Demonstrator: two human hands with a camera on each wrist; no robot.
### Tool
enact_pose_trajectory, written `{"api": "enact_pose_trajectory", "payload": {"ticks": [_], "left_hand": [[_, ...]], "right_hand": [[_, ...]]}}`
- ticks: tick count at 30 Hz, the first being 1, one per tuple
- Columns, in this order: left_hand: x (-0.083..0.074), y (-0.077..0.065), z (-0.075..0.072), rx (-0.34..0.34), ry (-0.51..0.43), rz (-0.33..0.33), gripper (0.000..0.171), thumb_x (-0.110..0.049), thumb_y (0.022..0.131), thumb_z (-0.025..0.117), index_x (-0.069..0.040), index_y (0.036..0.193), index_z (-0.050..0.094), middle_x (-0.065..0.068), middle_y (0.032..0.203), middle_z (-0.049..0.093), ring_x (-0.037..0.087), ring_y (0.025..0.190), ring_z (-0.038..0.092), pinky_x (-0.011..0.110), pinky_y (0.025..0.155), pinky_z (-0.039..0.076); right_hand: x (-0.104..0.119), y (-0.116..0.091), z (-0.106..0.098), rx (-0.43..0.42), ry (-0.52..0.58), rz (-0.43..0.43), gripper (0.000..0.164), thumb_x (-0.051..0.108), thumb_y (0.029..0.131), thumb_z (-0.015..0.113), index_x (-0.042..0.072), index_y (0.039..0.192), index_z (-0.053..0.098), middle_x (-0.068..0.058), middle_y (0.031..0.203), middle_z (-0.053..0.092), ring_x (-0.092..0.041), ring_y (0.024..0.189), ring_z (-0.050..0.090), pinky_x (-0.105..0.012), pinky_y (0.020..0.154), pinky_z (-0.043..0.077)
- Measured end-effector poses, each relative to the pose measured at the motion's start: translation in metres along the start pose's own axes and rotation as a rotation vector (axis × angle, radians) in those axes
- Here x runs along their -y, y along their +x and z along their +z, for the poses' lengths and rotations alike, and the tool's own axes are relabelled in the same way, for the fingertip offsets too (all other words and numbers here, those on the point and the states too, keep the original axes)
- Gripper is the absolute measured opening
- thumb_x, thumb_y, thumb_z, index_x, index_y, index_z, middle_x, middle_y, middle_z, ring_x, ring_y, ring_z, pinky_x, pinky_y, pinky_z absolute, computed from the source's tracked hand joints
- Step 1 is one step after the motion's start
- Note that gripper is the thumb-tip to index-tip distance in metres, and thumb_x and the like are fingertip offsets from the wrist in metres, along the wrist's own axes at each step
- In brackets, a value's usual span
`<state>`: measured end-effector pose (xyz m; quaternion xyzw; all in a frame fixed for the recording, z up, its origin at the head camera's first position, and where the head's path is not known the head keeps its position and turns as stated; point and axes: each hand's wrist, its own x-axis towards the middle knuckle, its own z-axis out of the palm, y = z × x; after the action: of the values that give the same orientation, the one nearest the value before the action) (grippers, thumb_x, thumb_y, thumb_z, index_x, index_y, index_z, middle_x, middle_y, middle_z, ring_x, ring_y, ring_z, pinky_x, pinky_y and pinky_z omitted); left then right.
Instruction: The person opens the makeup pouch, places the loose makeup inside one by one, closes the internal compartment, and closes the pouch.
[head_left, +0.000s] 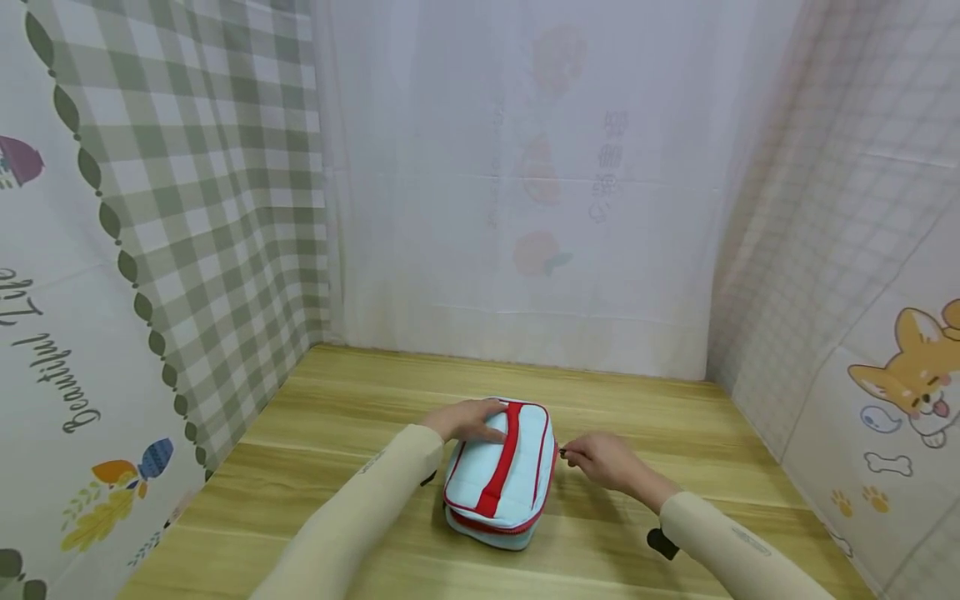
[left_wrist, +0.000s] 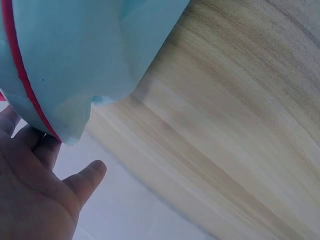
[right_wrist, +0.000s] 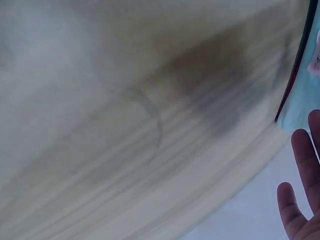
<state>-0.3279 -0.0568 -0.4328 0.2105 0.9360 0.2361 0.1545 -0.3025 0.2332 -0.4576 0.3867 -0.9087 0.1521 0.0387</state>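
A light blue zippered bag (head_left: 480, 475) with red piping lies on the wooden table, a red strap handle (head_left: 504, 462) running along its top. My left hand (head_left: 471, 419) rests on the bag's top near the far left corner, fingers spread towards the strap. In the left wrist view, fingers of the left hand (left_wrist: 40, 185) lie against the bag's edge by the piping, and the little finger stands clear. At the bag's right side, my right hand (head_left: 603, 460) pinches a small dark zipper pull (head_left: 562, 452). Fingers (right_wrist: 302, 155) extend beside the bag in the right wrist view; the pinch is outside it.
The wooden table (head_left: 360, 408) stretches around the bag. A green checked cloth (head_left: 225, 167) hangs on the left, a white curtain (head_left: 435, 208) at the back, and a printed cloth with a cartoon dog (head_left: 911, 367) on the right.
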Motion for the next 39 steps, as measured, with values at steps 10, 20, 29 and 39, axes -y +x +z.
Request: {"api": "enact_pose_trajectory", "payload": {"ticks": [10, 20, 29, 39], "left_hand": [[0.002, 0.001, 0.001, -0.007, 0.012, 0.007, 0.065, -0.04, 0.094, 0.067, -0.019, 0.151, 0.044, 0.002, 0.15, 0.045, 0.021, 0.136, 0.042, 0.041, 0.11, 0.036], [0.0, 0.001, 0.001, -0.017, 0.031, 0.01, 0.065, -0.039, 0.094, 0.068, -0.018, 0.151, 0.044, 0.003, 0.151, 0.044, 0.021, 0.138, 0.04, 0.04, 0.111, 0.034], [0.001, 0.0, 0.003, -0.031, 0.041, 0.016, 0.066, -0.041, 0.094, 0.067, -0.016, 0.151, 0.044, 0.003, 0.15, 0.045, 0.02, 0.136, 0.042, 0.039, 0.11, 0.035], [0.004, -0.003, 0.007, -0.117, 0.152, 0.014, 0.068, -0.046, 0.094, 0.064, -0.011, 0.149, 0.045, 0.007, 0.149, 0.048, 0.024, 0.136, 0.044, 0.044, 0.11, 0.036]], "right_hand": [[0.032, -0.016, 0.006, 0.001, 0.047, -0.229, 0.011, 0.006, 0.092, 0.066, 0.01, 0.09, 0.076, 0.012, 0.077, 0.069, 0.007, 0.071, 0.057, -0.021, 0.062, 0.05], [0.066, -0.028, 0.021, 0.008, 0.03, -0.454, 0.017, 0.005, 0.086, 0.07, 0.016, 0.074, 0.067, 0.019, 0.063, 0.053, 0.012, 0.062, 0.042, -0.009, 0.056, 0.038], [0.081, -0.03, 0.032, -0.097, -0.031, -0.509, 0.032, 0.009, 0.076, 0.076, 0.022, 0.063, 0.05, 0.019, 0.057, 0.036, 0.013, 0.058, 0.025, -0.008, 0.048, 0.025], [0.068, -0.033, 0.033, -0.117, -0.063, -0.389, 0.034, 0.01, 0.073, 0.075, 0.024, 0.057, 0.049, 0.022, 0.055, 0.033, 0.011, 0.055, 0.023, -0.009, 0.047, 0.023]]}}
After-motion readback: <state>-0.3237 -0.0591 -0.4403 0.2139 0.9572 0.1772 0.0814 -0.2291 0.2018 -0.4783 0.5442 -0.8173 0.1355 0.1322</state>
